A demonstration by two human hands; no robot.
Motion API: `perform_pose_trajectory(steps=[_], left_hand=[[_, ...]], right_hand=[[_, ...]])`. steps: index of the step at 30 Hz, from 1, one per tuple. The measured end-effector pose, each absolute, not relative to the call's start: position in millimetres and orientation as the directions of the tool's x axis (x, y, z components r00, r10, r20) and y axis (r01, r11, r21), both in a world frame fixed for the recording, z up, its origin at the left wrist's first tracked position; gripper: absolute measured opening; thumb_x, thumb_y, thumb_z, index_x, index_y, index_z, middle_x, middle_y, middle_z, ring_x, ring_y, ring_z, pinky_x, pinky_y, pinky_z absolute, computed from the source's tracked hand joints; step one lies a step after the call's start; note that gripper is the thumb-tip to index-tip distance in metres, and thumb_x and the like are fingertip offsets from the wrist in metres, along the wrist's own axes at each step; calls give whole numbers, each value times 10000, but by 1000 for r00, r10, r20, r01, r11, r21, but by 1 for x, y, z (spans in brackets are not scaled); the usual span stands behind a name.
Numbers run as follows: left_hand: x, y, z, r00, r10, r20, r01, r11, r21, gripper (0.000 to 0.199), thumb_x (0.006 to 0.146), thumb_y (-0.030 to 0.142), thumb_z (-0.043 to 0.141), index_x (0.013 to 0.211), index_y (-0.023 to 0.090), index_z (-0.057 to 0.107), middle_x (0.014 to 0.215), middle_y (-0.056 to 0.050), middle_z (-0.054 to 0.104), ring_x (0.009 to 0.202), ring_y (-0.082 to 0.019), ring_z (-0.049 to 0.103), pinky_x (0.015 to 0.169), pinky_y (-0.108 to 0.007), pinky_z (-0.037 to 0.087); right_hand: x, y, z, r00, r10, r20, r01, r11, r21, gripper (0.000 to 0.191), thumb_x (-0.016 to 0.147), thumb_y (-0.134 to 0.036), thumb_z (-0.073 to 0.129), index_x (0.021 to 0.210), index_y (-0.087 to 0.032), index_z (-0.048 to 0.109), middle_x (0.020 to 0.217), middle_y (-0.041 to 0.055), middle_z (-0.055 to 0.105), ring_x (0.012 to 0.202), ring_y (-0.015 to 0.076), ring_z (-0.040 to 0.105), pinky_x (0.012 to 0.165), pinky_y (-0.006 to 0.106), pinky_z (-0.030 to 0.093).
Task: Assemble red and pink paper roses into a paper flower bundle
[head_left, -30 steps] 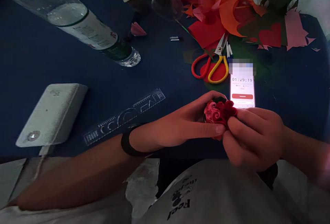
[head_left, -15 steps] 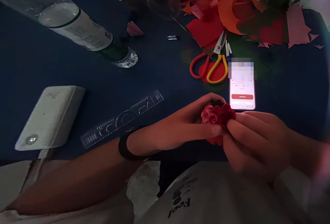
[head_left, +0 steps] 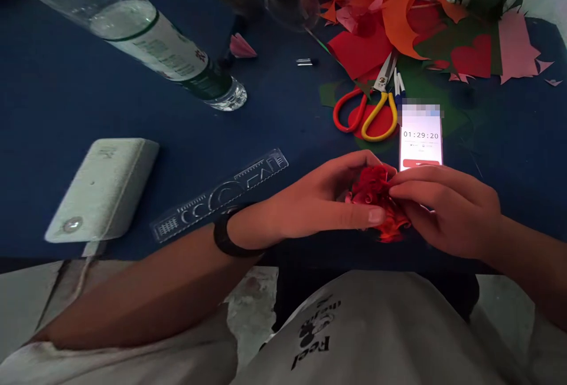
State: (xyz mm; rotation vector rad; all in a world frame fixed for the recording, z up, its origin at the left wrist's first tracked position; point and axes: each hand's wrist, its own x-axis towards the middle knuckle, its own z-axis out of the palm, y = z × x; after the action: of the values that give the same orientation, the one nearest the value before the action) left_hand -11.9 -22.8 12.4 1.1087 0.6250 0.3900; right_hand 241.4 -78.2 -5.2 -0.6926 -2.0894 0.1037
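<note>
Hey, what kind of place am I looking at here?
Probably a paper-craft table: cut coloured paper scraps, scissors and a ruler on blue cloth, both hands on a red paper flower.

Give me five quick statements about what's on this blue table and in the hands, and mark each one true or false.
1. Both hands hold the red paper flower. True: the left hand cups it and the right hand pinches its top.
2. The scissors have blue handles. False: one handle is red, the other yellow.
3. The phone lies screen up, showing a timer. True.
4. The clear ruler lies on top of the paper scraps. False: it lies on the bare blue table, beside the left wrist.
5. The water bottle is at the right edge of the table. False: it is at the far left.
</note>
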Motion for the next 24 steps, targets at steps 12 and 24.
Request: perform_pose_trajectory(steps=[12, 24], left_hand=[[-7, -15, 4, 817, 539, -207, 10, 346, 938, 384, 928, 313, 1026, 1081, 187, 696, 886, 54, 712, 724, -85, 662, 698, -221, 545], [-10, -12, 4, 842, 485, -236, 84, 314, 946, 410, 947, 362, 1002, 1235, 190, 765, 1068, 0, 788, 965, -144, 702, 882, -274, 572]], right_hand=[[235, -83, -18, -179, 749, 638, 285, 660, -695, 287, 1101, -189, 881, 1320, -364, 815, 1138, -14, 942, 893, 218, 935, 820, 338, 820], [236, -87, -13, -238, 578, 781, 394, 792, -466, 275, 1046, -101, 879, 1207, -287, 758, 1107, -7, 940, 923, 176, 931, 810, 275, 785]])
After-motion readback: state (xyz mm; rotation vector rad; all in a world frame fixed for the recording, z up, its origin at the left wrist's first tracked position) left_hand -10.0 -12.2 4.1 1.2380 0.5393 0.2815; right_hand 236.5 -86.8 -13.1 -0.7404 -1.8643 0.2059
